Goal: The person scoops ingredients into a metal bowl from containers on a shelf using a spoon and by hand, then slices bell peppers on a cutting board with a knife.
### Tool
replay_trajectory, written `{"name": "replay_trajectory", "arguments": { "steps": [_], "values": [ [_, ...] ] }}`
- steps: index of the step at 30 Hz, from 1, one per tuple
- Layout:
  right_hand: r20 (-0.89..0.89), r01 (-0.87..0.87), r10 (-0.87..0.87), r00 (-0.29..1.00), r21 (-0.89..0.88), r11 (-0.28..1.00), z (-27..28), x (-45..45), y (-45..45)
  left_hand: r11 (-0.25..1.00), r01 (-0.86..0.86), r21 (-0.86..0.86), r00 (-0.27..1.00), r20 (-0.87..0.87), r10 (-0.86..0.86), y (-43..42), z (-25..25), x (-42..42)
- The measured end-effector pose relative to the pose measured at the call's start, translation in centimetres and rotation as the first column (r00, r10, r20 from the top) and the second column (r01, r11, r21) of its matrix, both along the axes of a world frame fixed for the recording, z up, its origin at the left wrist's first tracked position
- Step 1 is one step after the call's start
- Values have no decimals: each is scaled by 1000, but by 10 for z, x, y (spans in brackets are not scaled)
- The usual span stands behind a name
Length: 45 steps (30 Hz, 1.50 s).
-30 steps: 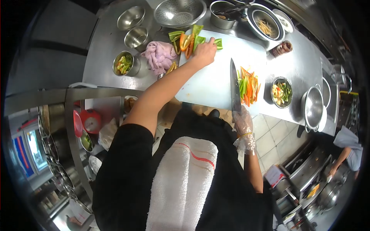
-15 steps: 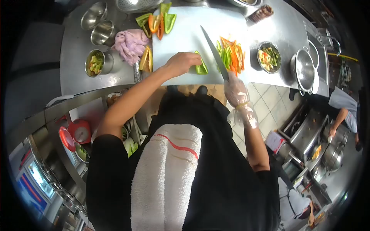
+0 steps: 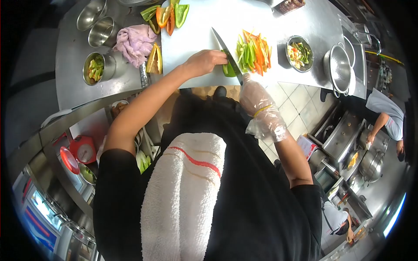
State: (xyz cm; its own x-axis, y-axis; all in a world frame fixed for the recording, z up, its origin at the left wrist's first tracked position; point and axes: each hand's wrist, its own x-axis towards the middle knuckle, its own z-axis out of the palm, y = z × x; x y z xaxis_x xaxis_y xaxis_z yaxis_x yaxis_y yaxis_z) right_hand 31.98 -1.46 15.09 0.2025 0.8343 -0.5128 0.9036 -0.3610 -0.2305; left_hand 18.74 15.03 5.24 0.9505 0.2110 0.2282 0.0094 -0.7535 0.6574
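As the head view shows, the left hand has its fingers bent over, holding a green pepper piece near the near edge of the cutting board, while the gloved right hand grips the knife against it. Even strips call for tucked fingertips and a steady blade angle; no writing is legible.
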Motion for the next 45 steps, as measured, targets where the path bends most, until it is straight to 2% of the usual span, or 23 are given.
{"name": "replay_trajectory", "arguments": {
  "steps": [1, 4, 9, 15, 17, 20, 21, 22, 23, 24, 26, 29, 31, 33, 38, 42, 44, 45],
  "values": [
    [-4, 23, -22, 1000, 9, 1000, -5, -1, -2, 999, -12, 29, 994, 111, 9, 0, -6, 0],
    [7, 38, -38, 999, 12, 999, -4, -2, -3, 1000, -29, 10, 984, 177, 26, 0, -6, 1],
    [29, -13, 11, 1000, 70, 997, 2, 0, -4, 1000, 5, 4, 992, 126, -6, 0, -5, 0],
    [70, -40, 41, 997, -19, 999, 10, -2, -5, 1000, 20, 20, 992, 123, -22, 0, -7, -1],
    [20, 0, 1, 1000, -24, 1000, 4, -1, -7, 1000, 12, 19, 990, 142, -14, -1, -4, 0],
    [10, 32, -31, 999, -62, 998, 7, -2, -3, 999, 14, -37, 999, 49, -12, -1, -2, -3],
    [6, 35, -35, 999, -65, 997, -7, 0, -5, 999, 3, -36, 995, 100, 1, -2, -4, -4],
    [8, 33, -33, 999, 42, 999, -33, 4, -8, 999, -6, -33, 988, 155, 11, -3, -5, -3],
    [15, 25, -27, 1000, 155, 988, -34, 5, -1, 1000, -4, -27, 987, 159, 8, -1, -7, -2],
    [16, 30, -33, 999, 161, 986, -32, 8, 3, 1000, -30, -3, 984, 173, 30, 0, -10, -3],
    [-56, 68, -66, 996, 42, 997, -16, 13, 9, 999, -43, 16, 981, 190, 39, -3, -14, -3],
    [-23, 97, -98, 995, -20, 995, 7, 5, 1, 998, -57, -11, 989, 134, 58, -6, -17, -5],
    [4, 122, -122, 993, -55, 991, -4, 2, -1, 998, -57, -30, 972, 228, 62, -6, -21, -5],
    [-59, 41, -33, 998, 134, 990, -41, 4, 0, 998, -53, -39, 971, 231, 61, -6, -19, -5],
    [-14, 16, -14, 1000, 76, 997, -14, 9, 13, 996, -72, -51, 977, 198, 81, -3, -16, -4],
    [-18, 20, -20, 1000, 12, 1000, -36, 2, 5, 995, -75, -59, 966, 243, 87, -5, -24, -6],
    [-64, 43, -37, 997, 100, 994, -42, 6, 18, 996, -72, -56, 961, 264, 84, -3, -22, -6],
    [-15, -26, 28, 999, 156, 987, -43, 7, 21, 996, -80, -35, 964, 252, 86, -5, -22, -8]
  ]
}}
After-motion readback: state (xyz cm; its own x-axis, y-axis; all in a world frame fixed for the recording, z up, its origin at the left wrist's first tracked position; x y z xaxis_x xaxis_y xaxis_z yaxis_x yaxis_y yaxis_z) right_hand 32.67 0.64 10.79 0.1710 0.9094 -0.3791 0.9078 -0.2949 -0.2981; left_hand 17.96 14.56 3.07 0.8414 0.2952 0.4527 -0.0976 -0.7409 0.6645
